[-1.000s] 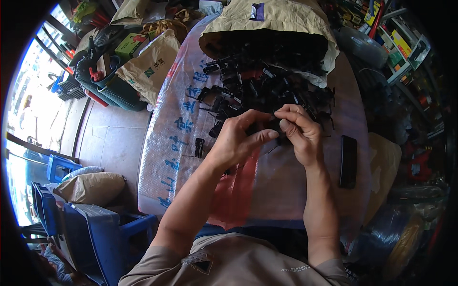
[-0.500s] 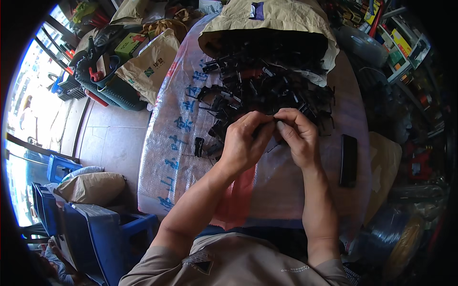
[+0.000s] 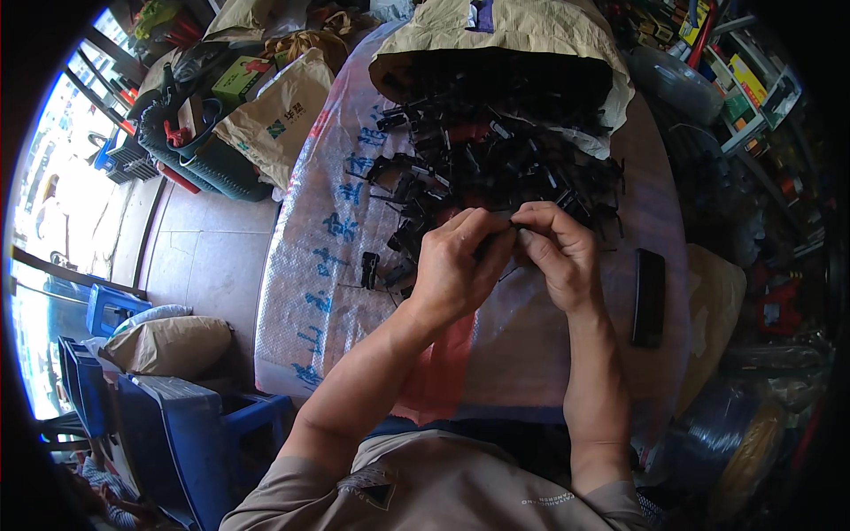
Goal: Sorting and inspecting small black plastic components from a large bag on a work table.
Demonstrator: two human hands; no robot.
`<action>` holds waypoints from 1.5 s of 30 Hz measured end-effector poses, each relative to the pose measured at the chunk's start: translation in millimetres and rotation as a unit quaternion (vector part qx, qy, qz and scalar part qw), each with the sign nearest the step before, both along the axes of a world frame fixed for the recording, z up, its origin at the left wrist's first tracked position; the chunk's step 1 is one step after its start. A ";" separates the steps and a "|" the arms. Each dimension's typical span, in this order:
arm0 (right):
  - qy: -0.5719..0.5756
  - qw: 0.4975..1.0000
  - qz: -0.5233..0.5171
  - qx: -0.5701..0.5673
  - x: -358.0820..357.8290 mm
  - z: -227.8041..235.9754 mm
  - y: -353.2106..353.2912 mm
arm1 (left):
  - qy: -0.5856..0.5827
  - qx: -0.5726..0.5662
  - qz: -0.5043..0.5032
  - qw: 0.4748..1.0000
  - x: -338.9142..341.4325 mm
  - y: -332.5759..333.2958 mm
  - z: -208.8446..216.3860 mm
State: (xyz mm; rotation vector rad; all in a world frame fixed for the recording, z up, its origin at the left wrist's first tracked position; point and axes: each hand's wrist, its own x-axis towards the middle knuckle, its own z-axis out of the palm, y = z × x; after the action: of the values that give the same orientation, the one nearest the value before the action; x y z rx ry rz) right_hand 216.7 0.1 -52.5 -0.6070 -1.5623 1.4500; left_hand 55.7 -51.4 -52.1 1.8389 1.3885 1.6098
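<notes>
My left hand (image 3: pixel 456 265) and my right hand (image 3: pixel 560 257) meet over the near edge of a pile of small black plastic parts (image 3: pixel 478 159). The fingers of both are pinched together, tip to tip, around a small dark piece (image 3: pixel 514 225). Most of that piece is covered by the fingers, so its exact kind cannot be made out. Behind the hands, the pile spills from the mouth of a large brown paper sack (image 3: pixel 513 35) lying on its side. One loose black part (image 3: pixel 369 269) lies apart, left of my left hand.
A translucent woven plastic sheet (image 3: pixel 301 292) with blue writing covers the table. On its right lies a black phone-like slab (image 3: pixel 648 298). Blue plastic stools (image 3: pixel 190 434) stand at the lower left, near a filled sack (image 3: pixel 168 345). Cluttered shelving (image 3: pixel 753 97) rises at the right.
Both hands have shifted very slightly to the right, still pinched together around the small dark piece. The pile and the sack look the same.
</notes>
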 end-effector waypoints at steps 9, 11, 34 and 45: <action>0.022 1.000 0.001 0.013 1.4 -5.5 2.7 | 0.035 0.064 0.016 0.997 4.8 1.8 -3.2; 0.023 1.000 0.005 0.013 2.6 -4.7 2.7 | 0.040 0.067 0.014 0.997 5.6 1.6 -2.7; -0.146 0.988 0.032 -0.037 21.4 21.4 3.0 | -0.166 -0.267 -0.192 0.930 -11.8 -2.1 9.4; -0.188 0.978 0.069 -0.052 18.8 24.4 -5.2 | 0.057 -0.185 -0.168 0.967 -15.6 -0.7 4.7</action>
State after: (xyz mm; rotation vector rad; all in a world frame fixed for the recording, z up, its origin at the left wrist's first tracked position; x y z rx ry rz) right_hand 235.5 -5.1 -28.1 -0.8901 -1.8576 1.5947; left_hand 40.1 -52.2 -47.4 1.8360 1.2353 1.0172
